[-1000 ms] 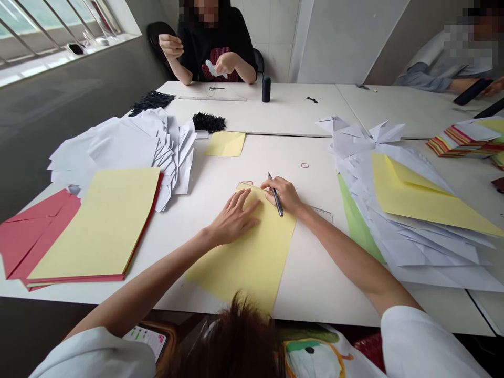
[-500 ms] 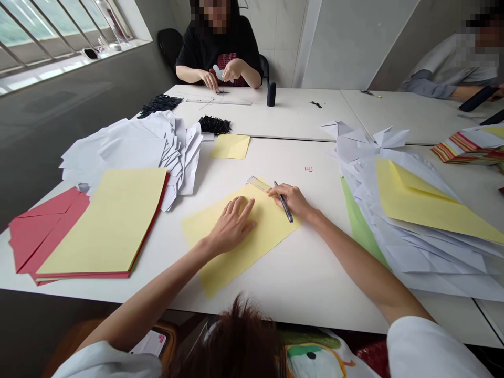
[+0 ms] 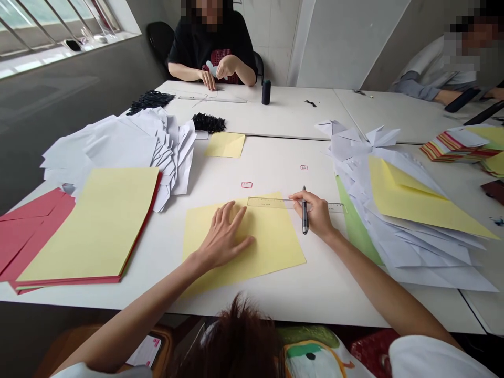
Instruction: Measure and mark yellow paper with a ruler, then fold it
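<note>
Left hand: the left hand [image 3: 224, 241] is open, fingers spread, pressing flat on the yellow sheet [image 3: 255, 247], with the fingertips just below the ruler.

Right hand: the right hand [image 3: 314, 212] is curled around a dark pen [image 3: 304, 215], gripping it, while its fingertips touch the clear ruler [image 3: 271, 202].

Pen: stands nearly upright in the grip, its long axis running up and down the frame.

Ruler: lies almost level across the upper part of the sheet, its right end reaching past the sheet's edge onto the table, under the right hand.

Sheet: lies at lower center of the frame on the white table [image 3: 334, 299], slightly turned, with its top edge rising to the right. Its lower left corner is close to the table's near edge.

Left of the hands: a yellow paper stack [image 3: 86, 226] sits on red paper [image 3: 31, 236], and a pile of folded white paper [image 3: 118, 149] lies above them.

Right of the hands: a large pile of white paper [image 3: 417, 257] lies with a folded yellow sheet [image 3: 417, 202] on top and a green sheet [image 3: 356, 226] showing beneath.

Far table: a black spool [image 3: 266, 92] stands upper center, near a person in a black top [image 3: 210, 42]. Another person [image 3: 437, 68] sits at upper right.
</note>
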The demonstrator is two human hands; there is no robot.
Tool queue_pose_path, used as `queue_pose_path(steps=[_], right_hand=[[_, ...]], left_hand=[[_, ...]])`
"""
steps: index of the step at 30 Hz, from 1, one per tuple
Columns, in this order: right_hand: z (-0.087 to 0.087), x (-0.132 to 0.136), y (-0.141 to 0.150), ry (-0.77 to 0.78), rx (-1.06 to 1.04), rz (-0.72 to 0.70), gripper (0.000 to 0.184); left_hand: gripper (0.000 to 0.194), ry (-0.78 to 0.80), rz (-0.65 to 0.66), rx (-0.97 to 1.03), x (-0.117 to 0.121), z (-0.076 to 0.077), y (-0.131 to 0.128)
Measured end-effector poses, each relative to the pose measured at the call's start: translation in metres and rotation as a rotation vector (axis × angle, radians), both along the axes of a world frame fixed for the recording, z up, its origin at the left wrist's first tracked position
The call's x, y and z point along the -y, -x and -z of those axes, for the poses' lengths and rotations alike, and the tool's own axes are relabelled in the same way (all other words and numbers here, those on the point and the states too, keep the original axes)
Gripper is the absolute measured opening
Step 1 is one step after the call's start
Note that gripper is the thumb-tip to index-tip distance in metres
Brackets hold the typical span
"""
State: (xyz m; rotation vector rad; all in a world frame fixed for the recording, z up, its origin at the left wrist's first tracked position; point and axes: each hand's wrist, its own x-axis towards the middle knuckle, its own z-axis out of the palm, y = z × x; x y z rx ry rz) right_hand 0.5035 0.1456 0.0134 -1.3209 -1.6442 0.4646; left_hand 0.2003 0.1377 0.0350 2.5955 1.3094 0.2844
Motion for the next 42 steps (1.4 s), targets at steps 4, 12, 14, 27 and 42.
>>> queue_pose_path(steps=[4, 12, 14, 27, 42], right_hand=[[0.006, 0.003, 0.004, 0.018, 0.085, -0.021, 0.018], [0.007, -0.013, 0.006, 0.047, -0.019, -0.171, 0.021], [0.006, -0.011, 0.002, 0.01, -0.002, -0.094, 0.02], [0.013, -0.005, -0.009, 0.028, 0.147, -0.006, 0.025], [0.014, -0.007, -0.008, -0.037, 0.137, 0.037, 0.019]], left_hand=[[0.089, 0.039, 0.014, 0.018, 0.002, 0.001, 0.0], [0.083, 0.102, 0.06, -0.001, -0.011, -0.002, 0.002], [0.085, 0.1, 0.059, 0.008, -0.011, -0.002, 0.001], [0.09, 0.063, 0.054, 0.035, -0.019, -0.002, -0.002], [0.068, 0.048, -0.041, 0.13, -0.023, -0.001, -0.013]])
